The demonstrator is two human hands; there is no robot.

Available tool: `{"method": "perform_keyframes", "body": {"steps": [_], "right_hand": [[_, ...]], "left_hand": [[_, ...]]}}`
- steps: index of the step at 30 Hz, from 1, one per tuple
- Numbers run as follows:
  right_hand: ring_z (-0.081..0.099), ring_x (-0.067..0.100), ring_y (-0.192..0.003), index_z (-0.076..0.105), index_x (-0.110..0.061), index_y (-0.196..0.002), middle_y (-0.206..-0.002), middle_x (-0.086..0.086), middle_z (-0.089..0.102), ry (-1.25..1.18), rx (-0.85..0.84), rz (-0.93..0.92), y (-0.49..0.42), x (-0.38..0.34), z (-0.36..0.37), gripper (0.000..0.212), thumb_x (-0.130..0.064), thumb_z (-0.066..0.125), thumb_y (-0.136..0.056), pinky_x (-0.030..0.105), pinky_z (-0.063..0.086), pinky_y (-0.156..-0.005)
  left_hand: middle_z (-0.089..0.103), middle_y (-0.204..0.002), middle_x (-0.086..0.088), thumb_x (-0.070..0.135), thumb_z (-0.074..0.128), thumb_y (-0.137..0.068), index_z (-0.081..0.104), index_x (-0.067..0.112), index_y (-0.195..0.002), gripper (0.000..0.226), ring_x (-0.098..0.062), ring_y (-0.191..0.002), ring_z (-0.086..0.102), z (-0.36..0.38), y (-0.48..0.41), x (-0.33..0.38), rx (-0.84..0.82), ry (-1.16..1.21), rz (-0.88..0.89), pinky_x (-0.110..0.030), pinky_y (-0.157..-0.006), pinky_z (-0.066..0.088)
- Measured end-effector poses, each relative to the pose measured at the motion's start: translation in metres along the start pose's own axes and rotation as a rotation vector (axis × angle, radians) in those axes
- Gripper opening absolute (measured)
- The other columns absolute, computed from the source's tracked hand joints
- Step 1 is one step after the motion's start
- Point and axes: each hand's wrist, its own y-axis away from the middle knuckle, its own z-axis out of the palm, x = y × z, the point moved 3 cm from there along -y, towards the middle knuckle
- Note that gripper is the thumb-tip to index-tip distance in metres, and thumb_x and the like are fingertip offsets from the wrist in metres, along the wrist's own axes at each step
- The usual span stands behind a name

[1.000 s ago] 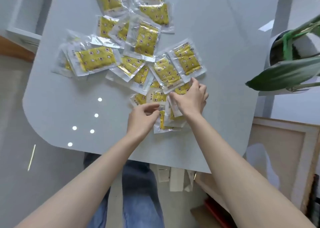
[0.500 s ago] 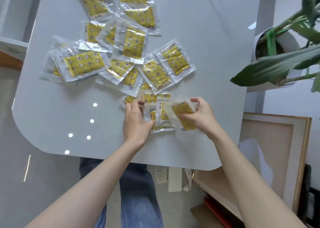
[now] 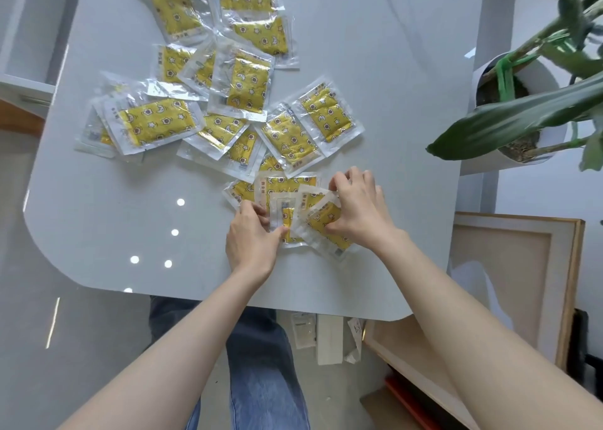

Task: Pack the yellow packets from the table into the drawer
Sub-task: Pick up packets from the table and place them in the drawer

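Note:
Several yellow packets in clear wrappers lie scattered over the grey table, among them a large one at the left and two side by side near the middle. A small pile of packets sits close to the front edge. My left hand pinches the pile's left side with thumb and fingers. My right hand lies on the pile's right side and grips a tilted packet. The drawer is not clearly in view.
A potted plant in a white pot with long green leaves stands just off the table's right edge. A wooden frame leans on the floor at the right. My jeans-clad legs show under the table's front edge. White cabinet at left.
My right hand took a packet from the scattered ones, drew it back and laid it onto the pile beside my left hand. The camera view shifted slightly.

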Motion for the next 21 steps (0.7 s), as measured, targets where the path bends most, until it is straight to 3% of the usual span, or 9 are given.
{"method": "perform_keyframes", "body": {"steps": [3, 5, 7, 9, 11, 13, 17, 21], "right_hand": [[0.051, 0.026, -0.097, 0.038, -0.019, -0.099, -0.094, -0.001, 0.053, -0.029, -0.005, 0.045, 0.009, 0.003, 0.003, 0.051, -0.031, 0.076, -0.066, 0.037, 0.033, -0.087], [0.058, 0.031, -0.088, 0.036, -0.018, -0.097, -0.087, 0.002, 0.060, -0.115, 0.008, 0.092, 0.018, 0.007, 0.004, 0.048, -0.027, 0.074, -0.070, 0.037, 0.037, -0.081], [0.059, 0.033, -0.084, 0.038, -0.018, -0.100, -0.090, 0.004, 0.063, -0.211, 0.016, 0.155, 0.027, 0.011, 0.005, 0.045, -0.025, 0.073, -0.073, 0.033, 0.038, -0.068], [0.060, 0.032, -0.086, 0.047, -0.020, -0.108, -0.095, 0.003, 0.065, -0.316, 0.018, 0.222, 0.036, 0.017, 0.007, 0.043, -0.026, 0.073, -0.074, 0.031, 0.040, -0.064], [0.062, 0.030, -0.089, 0.058, -0.023, -0.111, -0.096, 0.006, 0.068, -0.435, 0.039, 0.299, 0.044, 0.023, 0.009, 0.041, -0.027, 0.074, -0.073, 0.032, 0.048, -0.067], [0.065, 0.028, -0.088, 0.064, -0.022, -0.107, -0.092, 0.005, 0.071, -0.538, 0.075, 0.362, 0.050, 0.027, 0.011, 0.036, -0.026, 0.075, -0.073, 0.035, 0.054, -0.073], [0.067, 0.025, -0.081, 0.060, -0.024, -0.097, -0.084, 0.003, 0.070, -0.704, 0.094, 0.422, 0.056, 0.026, 0.015, 0.029, -0.025, 0.078, -0.074, 0.037, 0.056, -0.073], [0.065, 0.025, -0.088, 0.059, -0.022, -0.115, -0.095, 0.007, 0.069, -0.752, 0.089, 0.461, 0.052, 0.019, 0.023, 0.043, -0.027, 0.077, -0.076, 0.036, 0.055, -0.079]], "left_hand": [[0.062, -0.098, -0.001, 0.037, 0.075, -0.076, 0.059, 0.017, -0.094, 0.031, -0.017, -0.086, 0.058, 0.001, 0.000, 0.000, -0.021, -0.038, -0.014, -0.026, -0.071, 0.044], [0.061, -0.102, -0.002, 0.038, 0.073, -0.079, 0.063, 0.018, -0.089, 0.024, -0.017, -0.085, 0.057, 0.002, 0.000, 0.001, -0.045, -0.053, -0.016, -0.027, -0.071, 0.043], [0.058, -0.107, -0.005, 0.036, 0.070, -0.082, 0.066, 0.017, -0.087, 0.020, -0.021, -0.089, 0.057, 0.002, 0.002, 0.004, -0.070, -0.058, -0.016, -0.027, -0.074, 0.042], [0.055, -0.111, -0.007, 0.035, 0.067, -0.084, 0.067, 0.015, -0.090, 0.021, -0.025, -0.099, 0.056, 0.001, 0.003, 0.005, -0.059, -0.035, -0.021, -0.029, -0.079, 0.044], [0.048, -0.116, -0.008, 0.034, 0.065, -0.086, 0.065, 0.013, -0.092, 0.022, -0.025, -0.112, 0.048, -0.003, 0.002, 0.006, 0.001, -0.001, -0.027, -0.031, -0.089, 0.042], [0.042, -0.121, -0.008, 0.032, 0.063, -0.087, 0.063, 0.011, -0.094, 0.022, -0.023, -0.119, 0.040, -0.008, 0.000, 0.008, 0.060, 0.031, -0.030, -0.024, -0.092, 0.035], [0.036, -0.124, -0.008, 0.029, 0.064, -0.087, 0.062, 0.009, -0.095, 0.021, -0.022, -0.122, 0.035, -0.009, -0.002, 0.013, 0.071, 0.049, -0.027, -0.019, -0.095, 0.029], [0.039, -0.121, -0.009, 0.028, 0.066, -0.086, 0.062, 0.010, -0.096, 0.021, -0.023, -0.115, 0.047, -0.002, -0.004, 0.017, 0.033, 0.083, -0.033, -0.027, -0.102, 0.037]]}}
